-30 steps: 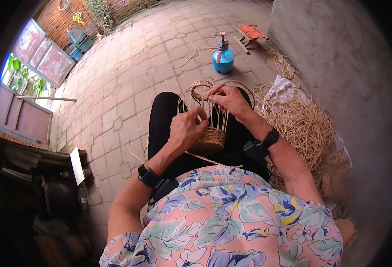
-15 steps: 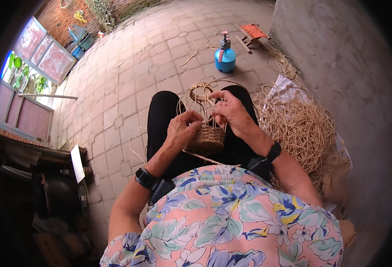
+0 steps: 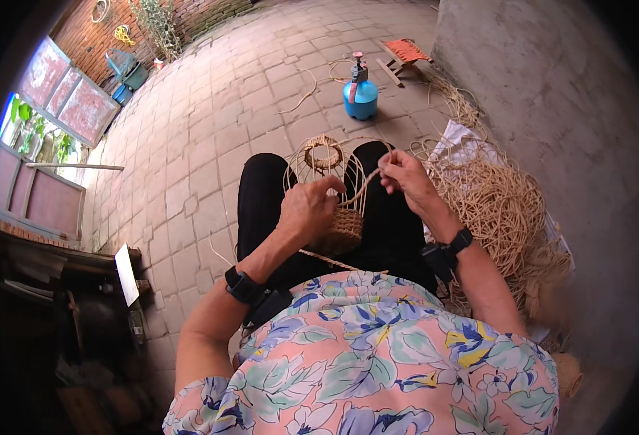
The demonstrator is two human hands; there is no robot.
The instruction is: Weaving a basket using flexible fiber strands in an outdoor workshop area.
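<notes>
Between my knees rests a small basket (image 3: 347, 223) with a tightly woven lower wall. Thin bare stakes rise from that wall to a braided ring (image 3: 311, 155) at the far end. My left hand (image 3: 306, 210) closes on the basket's near left side, its fingers at the stakes and hiding part of the weave. Right of the basket, my right hand (image 3: 409, 179) pinches a straw-coloured cord (image 3: 367, 180) that runs slanting back to the weave by my left fingers. The far stretch of the cord arches behind the ring.
A large heap of loose straw cord (image 3: 497, 210) lies to my right beside a wall, partly on white cloth (image 3: 467, 142). Ahead stand a blue pump sprayer (image 3: 361, 100) and a low stool with an orange seat (image 3: 406, 51). A white board (image 3: 126, 274) leans at left.
My right hand has moved right, away from the stakes, drawing the cord out with it. My left hand has turned and now covers more of the basket's left side.
</notes>
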